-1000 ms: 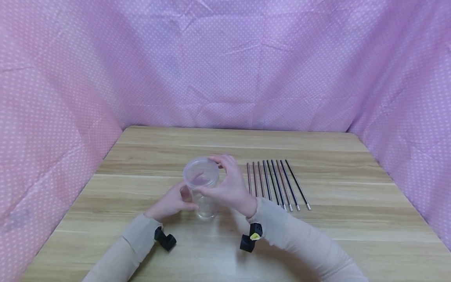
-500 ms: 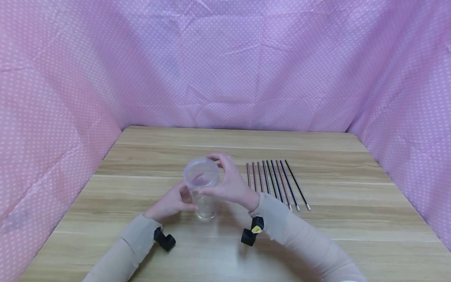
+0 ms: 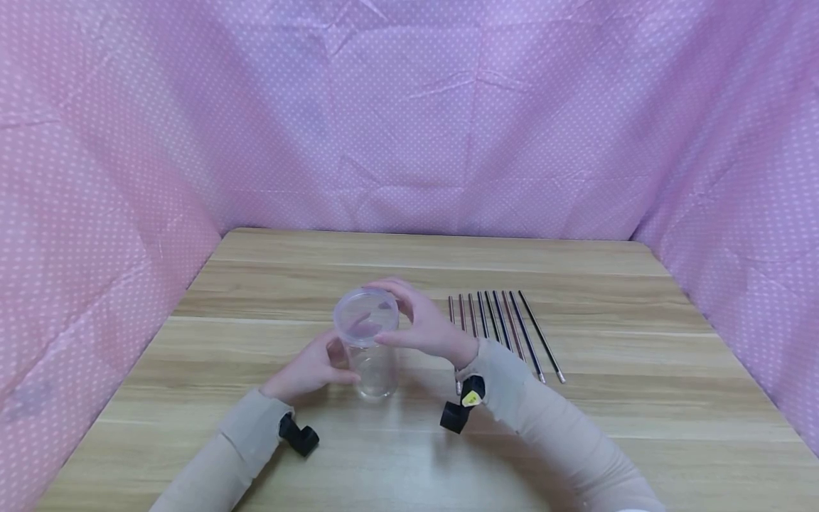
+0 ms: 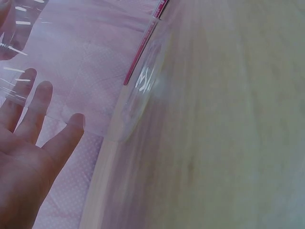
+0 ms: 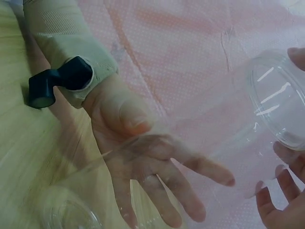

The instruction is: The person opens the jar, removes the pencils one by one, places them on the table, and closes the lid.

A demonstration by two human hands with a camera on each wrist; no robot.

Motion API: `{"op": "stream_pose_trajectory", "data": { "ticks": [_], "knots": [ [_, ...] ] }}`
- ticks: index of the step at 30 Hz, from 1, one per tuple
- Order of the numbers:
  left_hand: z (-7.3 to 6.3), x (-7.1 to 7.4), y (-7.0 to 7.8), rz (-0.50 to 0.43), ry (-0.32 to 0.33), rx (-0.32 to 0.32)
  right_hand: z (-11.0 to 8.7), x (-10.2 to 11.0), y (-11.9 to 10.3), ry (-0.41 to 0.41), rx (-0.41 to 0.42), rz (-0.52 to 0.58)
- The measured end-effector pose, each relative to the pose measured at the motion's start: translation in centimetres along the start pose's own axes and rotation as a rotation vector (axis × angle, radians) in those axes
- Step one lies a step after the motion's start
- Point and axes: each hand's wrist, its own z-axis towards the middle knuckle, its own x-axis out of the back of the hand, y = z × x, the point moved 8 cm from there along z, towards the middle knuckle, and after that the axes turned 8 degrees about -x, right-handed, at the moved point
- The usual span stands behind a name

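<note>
A clear plastic jar (image 3: pixel 376 373) with a translucent round lid (image 3: pixel 361 313) stands upright on the table, left of centre. My left hand (image 3: pixel 312 368) holds the jar's side from the left. Through the jar wall in the right wrist view, the left hand (image 5: pixel 157 167) shows with its fingers spread along the jar (image 5: pixel 205 114). My right hand (image 3: pixel 427 328) grips the lid's edge from the right, thumb in front and fingers at the back. Only fingertips of the right hand (image 5: pixel 288 191) show at that view's right edge, beside the threaded neck.
Several slim pencils (image 3: pixel 541 335), dark blue and reddish with silver ends, lie in a row on the wooden table (image 3: pixel 256 284) right of the jar. The right forearm covers some lower ends. A pink dotted cloth (image 3: pixel 409 128) hangs behind and at both sides.
The right hand has shifted round the lid, its thumb sliding right and its fingers left along the back edge, while the wrist rose slightly. The left hand and jar look unmoved.
</note>
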Motion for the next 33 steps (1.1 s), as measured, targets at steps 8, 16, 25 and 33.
{"op": "stream_pose_trajectory", "data": {
  "ticks": [8, 16, 25, 33],
  "knots": [
    [0.0, 0.0, -0.1, 0.007, -0.009, 0.0, -0.4, 0.4, -0.3, 0.145, 0.006, -0.116],
    [0.0, 0.4, -0.1, 0.006, -0.019, -0.018, -0.2, 0.4, -0.4, 0.122, -0.004, -0.152],
    [-0.5, 1.6, 0.7, 0.163, -0.032, 0.008, 0.2, 0.2, -0.1, 0.085, -0.062, -0.192],
    [-1.5, 5.0, 2.5, 0.437, 0.101, -0.042, -0.4, 1.3, -0.7, 0.08, -0.037, -0.155]
  ]
}}
